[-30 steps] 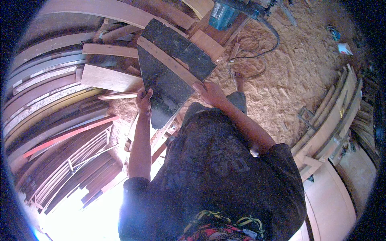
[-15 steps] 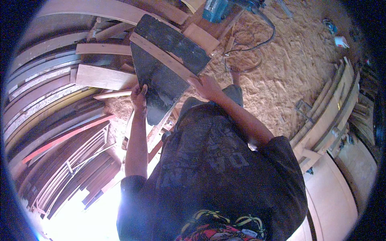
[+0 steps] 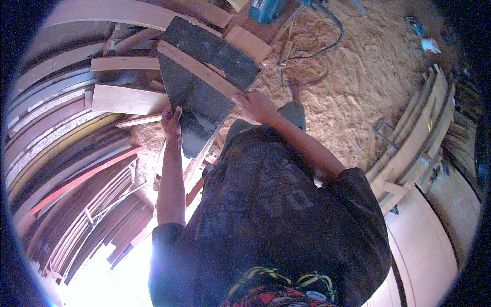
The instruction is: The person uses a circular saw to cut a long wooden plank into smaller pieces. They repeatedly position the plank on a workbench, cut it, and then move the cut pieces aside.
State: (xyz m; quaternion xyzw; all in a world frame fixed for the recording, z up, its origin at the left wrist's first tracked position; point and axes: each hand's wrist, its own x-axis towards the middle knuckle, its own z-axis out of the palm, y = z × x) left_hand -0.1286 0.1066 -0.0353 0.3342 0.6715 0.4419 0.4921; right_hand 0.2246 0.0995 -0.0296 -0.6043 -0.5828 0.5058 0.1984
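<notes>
A black flat board [image 3: 197, 92] is tilted out in front of me, its face scuffed and dusty. My left hand [image 3: 172, 124] is closed around its left edge, low down. Across the board's face lies a narrow, light wooden strip [image 3: 199, 68], running from upper left to lower right. My right hand [image 3: 258, 107] pinches the strip's lower right end, close to the board's right edge. The undersides of the board and of both hands' grips are hidden.
A blue power tool [image 3: 265, 10] with a dark cord [image 3: 337, 30] lies beyond the board. Sawdust [image 3: 353, 87] covers the floor. Stacked planks [image 3: 56, 128] line the left, more timber [image 3: 424, 133] the right. A white cup-like container [image 3: 431, 46] sits far right.
The whole view has shifted slightly, so the board and both hands appear a little farther left. Both hands keep their holds on the board and strip.
</notes>
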